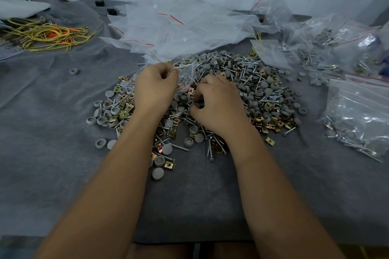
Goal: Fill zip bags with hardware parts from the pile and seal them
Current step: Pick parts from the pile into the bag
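Observation:
A pile of hardware parts (263, 90) lies in the middle of the grey cloth: grey round caps, silver screws and brass-coloured clips. My left hand (154, 88) pinches a clear zip bag (186, 75) with a red seal line, holding it at the pile's far left side. My right hand (216, 103) rests on the pile just right of the bag, its fingers curled into the parts and gripping some of them. The bag's lower part is hidden behind my left hand.
A heap of empty zip bags (189, 25) lies behind the pile. Filled bags (362, 111) sit at the right, with more filled bags (328, 48) further back. Yellow and orange ties (46, 33) lie at the back left. Stray caps (74, 71) dot the cloth.

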`<state>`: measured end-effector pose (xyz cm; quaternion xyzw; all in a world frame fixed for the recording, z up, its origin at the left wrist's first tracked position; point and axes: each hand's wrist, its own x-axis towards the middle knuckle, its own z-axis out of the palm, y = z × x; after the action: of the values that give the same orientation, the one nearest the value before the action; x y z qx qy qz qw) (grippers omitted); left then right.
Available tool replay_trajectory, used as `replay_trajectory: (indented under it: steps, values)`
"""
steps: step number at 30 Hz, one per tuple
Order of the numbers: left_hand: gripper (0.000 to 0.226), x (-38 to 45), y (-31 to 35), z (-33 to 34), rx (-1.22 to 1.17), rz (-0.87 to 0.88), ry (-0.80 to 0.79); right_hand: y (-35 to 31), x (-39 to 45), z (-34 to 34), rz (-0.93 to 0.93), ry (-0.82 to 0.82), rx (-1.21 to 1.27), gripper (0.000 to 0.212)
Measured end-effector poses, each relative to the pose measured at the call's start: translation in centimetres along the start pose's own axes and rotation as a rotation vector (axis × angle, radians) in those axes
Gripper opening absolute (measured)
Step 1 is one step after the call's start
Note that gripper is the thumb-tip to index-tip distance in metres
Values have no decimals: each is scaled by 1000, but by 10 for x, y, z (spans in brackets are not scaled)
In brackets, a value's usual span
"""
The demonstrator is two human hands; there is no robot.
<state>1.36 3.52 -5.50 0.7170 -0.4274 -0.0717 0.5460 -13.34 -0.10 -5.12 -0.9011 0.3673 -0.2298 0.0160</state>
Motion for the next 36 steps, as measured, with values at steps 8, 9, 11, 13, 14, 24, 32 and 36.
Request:
replay_trajectory:
  steps: [8,9,11,13,14,24,32,36]
  values:
    - [21,0,-1,0,-6,0,-9,-2,0,1,37,75,-58,18]
    - [21,0,0,0,-2,1,-9,-2,0,0,35,77,-59,18]
    - [22,0,0,0,8,1,-10,-2,0,1,27,77,-65,19]
    - [22,0,0,0,9,-5,-9,-2,0,1,27,68,-72,25]
    - [22,0,0,0,9,-9,-9,-2,0,2,29,59,-81,29]
    - [21,-2,1,0,-9,-24,-17,-3,2,2,22,38,-6,18]
    - [20,-3,2,-1,-22,-27,-26,-6,1,-5,92,200,308,4]
    - [18,-2,3,-1,-22,-28,-12,-5,2,-8,184,303,506,6]
